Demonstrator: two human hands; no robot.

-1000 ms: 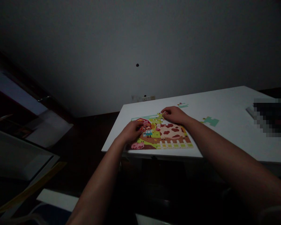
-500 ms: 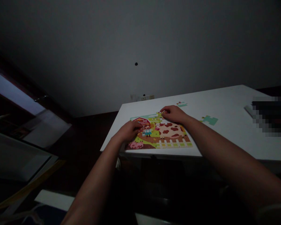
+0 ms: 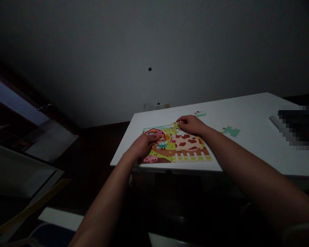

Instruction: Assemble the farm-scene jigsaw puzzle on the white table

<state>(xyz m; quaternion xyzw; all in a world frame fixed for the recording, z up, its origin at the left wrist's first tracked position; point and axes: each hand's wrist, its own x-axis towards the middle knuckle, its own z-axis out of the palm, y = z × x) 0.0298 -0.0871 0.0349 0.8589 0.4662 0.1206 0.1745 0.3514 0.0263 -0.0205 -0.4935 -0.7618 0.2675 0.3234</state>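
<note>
A farm-scene jigsaw puzzle [image 3: 187, 142] lies partly assembled near the front edge of the white table. It shows a red barn, a farmer, a brown-spotted cow, a pink pig and a white fence. My left hand [image 3: 143, 144] rests on its left side, palm down, fingers stretched flat toward the farmer. At the puzzle's upper edge, my right hand [image 3: 191, 124] has its thumb and fingers closed on a green puzzle piece [image 3: 176, 128], partly covered by the fingertips. Whether this piece sits fully in its place I cannot tell.
Two loose areas of puzzle pieces lie to the right: a teal piece [image 3: 231, 131] and, farther back, a small pale one [image 3: 200, 114]. A pixelated dark object [image 3: 298, 127] is at the table's right end. Behind the white table [image 3: 257, 109] rises a grey wall [image 3: 105, 75].
My left hand has shifted slightly, its fingers now lying higher and flatter across the barn. My right hand stays at almost the same spot on the upper edge.
</note>
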